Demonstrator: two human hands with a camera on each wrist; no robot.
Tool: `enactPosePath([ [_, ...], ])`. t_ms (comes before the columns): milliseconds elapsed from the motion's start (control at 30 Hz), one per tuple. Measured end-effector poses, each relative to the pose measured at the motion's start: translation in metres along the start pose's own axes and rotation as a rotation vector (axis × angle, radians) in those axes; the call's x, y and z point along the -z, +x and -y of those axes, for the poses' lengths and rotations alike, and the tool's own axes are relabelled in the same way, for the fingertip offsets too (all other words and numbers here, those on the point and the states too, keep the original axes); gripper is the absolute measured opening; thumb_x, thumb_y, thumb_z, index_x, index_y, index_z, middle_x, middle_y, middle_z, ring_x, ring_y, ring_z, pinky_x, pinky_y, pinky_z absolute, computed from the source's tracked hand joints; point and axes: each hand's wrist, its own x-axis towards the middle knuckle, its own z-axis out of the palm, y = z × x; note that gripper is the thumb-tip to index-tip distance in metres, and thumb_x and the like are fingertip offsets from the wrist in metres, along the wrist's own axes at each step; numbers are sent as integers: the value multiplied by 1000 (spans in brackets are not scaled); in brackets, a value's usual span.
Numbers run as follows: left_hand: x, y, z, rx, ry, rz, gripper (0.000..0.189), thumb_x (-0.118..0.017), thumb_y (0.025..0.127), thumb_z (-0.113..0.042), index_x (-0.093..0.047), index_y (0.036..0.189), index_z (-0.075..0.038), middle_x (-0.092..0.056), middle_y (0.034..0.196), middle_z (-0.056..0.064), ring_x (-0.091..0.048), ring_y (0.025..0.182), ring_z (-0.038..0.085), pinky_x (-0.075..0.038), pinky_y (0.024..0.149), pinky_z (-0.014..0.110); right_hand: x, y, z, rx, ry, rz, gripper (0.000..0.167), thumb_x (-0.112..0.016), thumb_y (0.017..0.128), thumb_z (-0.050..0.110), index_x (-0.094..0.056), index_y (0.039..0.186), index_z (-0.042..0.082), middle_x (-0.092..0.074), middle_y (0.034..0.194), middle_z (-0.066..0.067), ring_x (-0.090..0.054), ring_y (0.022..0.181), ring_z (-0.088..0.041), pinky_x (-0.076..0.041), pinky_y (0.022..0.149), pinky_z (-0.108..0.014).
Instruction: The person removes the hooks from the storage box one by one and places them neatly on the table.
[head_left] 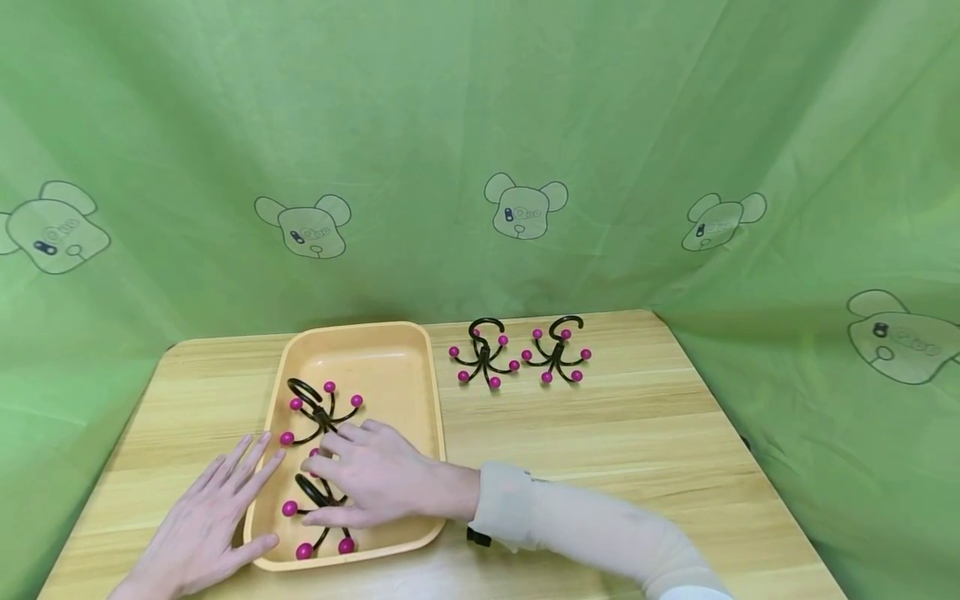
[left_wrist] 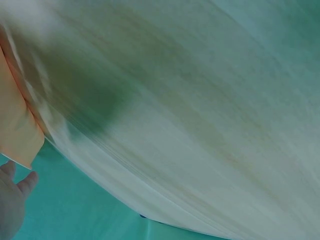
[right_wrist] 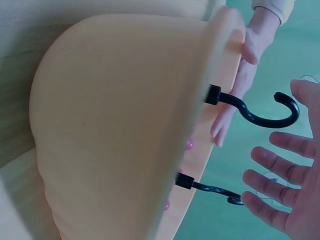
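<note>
My left hand (head_left: 206, 521) lies with straight, spread fingers along the left rim of the shallow beige tray (head_left: 432, 392). Over the tray's front half is my right hand (head_left: 382, 475), which partly hides two black multi-arm hanging hooks tipped with pink balls. The farther hook (head_left: 322, 417) has its curved top beyond the fingers; the nearer hook (head_left: 326, 498) sits around the thumb. In the right wrist view the fingers (right_wrist: 280, 185) are loosely spread, with a gap between the thumb and the upright curved top (right_wrist: 270, 122), and nothing is gripped.
Two similar hooks, a left one (head_left: 484, 354) and a right one (head_left: 557, 354), stand side by side at the back of the wooden table (head_left: 600, 442), right of the tray. A green curtain (head_left: 420, 267) with bear-head prints encloses the table's back and sides.
</note>
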Motion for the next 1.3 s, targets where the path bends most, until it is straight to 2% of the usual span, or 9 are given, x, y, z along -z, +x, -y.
enactPosePath([
  [300, -1, 0, 1, -2, 1, -3, 101, -60, 88, -77, -44, 161, -10, -39, 170, 19, -1, 169, 16, 9, 134, 21, -7, 4, 3, 28, -23, -60, 58, -43, 100, 76, -71, 126, 33, -71, 116, 13, -66, 101, -5, -55, 78, -21],
  [433, -1, -1, 1, -4, -1, -10, 100, -61, 87, -76, -45, 160, -9, -39, 170, 19, -4, 169, 18, 8, 135, 22, -8, 3, 4, 28, -26, -112, 54, -46, 100, 74, -73, 121, 32, -72, 112, 14, -66, 100, -5, -57, 81, -21],
  [533, -1, -1, 1, -7, 0, -10, 101, -62, 87, -76, -45, 160, -8, -38, 170, 20, -1, 169, 16, 9, 134, 22, -9, 4, 3, 36, -28, -141, 52, -48, 100, 73, -74, 118, 32, -72, 111, 15, -66, 99, -4, -57, 85, -20],
  [700, 0, -1, 0, -8, 4, -3, 102, -63, 86, -75, -43, 162, -10, -38, 169, 20, 1, 168, 15, 10, 134, 22, -7, 5, 2, 39, -36, -127, 51, -46, 101, 71, -74, 118, 31, -72, 113, 14, -67, 100, -5, -58, 83, -20],
  [867, 0, 0, 0, -6, 8, 1, 103, -64, 85, -75, -41, 163, -12, -38, 170, 20, -6, 169, 20, 10, 134, 22, -6, 5, 0, 30, -40, -103, 50, -44, 103, 70, -73, 119, 33, -72, 116, 14, -67, 103, -6, -58, 80, -20],
  [1100, 1, 0, -2, -6, 0, 10, 102, -61, 86, -77, -45, 160, -9, -35, 172, 19, 4, 168, 15, 11, 133, 21, -4, 3, -1, 48, -30, -160, 38, -49, 103, 64, -75, 109, 37, -71, 103, 18, -65, 92, -2, -55, 75, -17],
  [1300, 3, 0, -2, -4, -5, -1, 102, -61, 87, -77, -44, 161, -9, -34, 173, 17, 3, 168, 14, 11, 133, 21, -3, 4, -2, 62, -52, -177, 31, -50, 105, 58, -74, 105, 38, -68, 99, 19, -62, 88, -1, -53, 73, -17],
])
